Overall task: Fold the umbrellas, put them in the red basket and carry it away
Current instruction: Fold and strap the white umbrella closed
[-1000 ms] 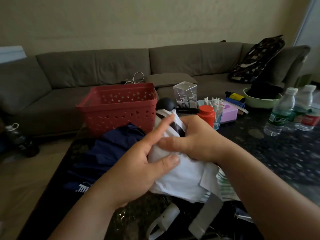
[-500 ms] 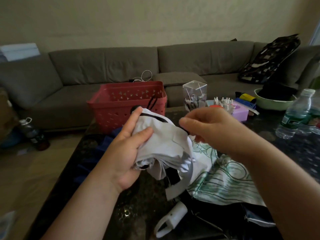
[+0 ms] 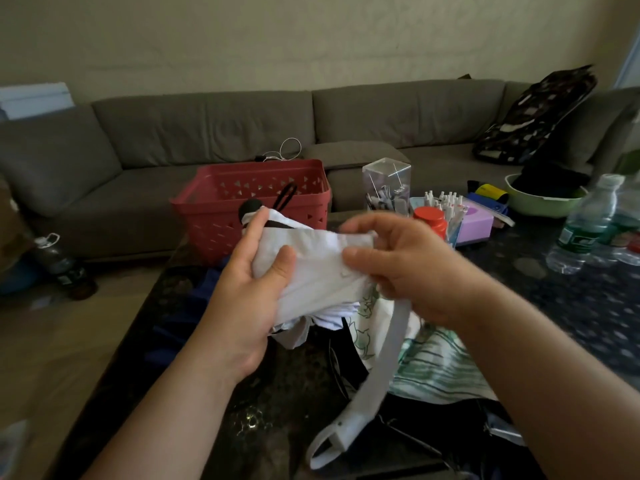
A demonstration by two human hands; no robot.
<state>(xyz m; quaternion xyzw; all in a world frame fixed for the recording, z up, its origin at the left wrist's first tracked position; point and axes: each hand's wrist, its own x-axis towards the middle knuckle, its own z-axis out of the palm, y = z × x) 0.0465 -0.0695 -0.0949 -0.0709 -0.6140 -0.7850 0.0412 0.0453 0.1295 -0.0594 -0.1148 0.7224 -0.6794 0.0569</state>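
From the head view I count two hands on one white umbrella, held up above the dark worktop. My left hand is wrapped round its bunched canopy, thumb pressed on the cloth, the black handle knob poking out past the fingers on the far side. My right hand pinches the fabric's right end between thumb and fingers. One pale strap hangs from the bundle down to the near part of the worktop.

One red basket stands at the far left of the worktop, just beyond the umbrella. I see one blue umbrella lying left under my left hand and one green-printed one spread under my right arm: three umbrellas in all.

At far right stand two clear bottles, perhaps more; they blur together. One red-capped jar sits just beyond my right hand.
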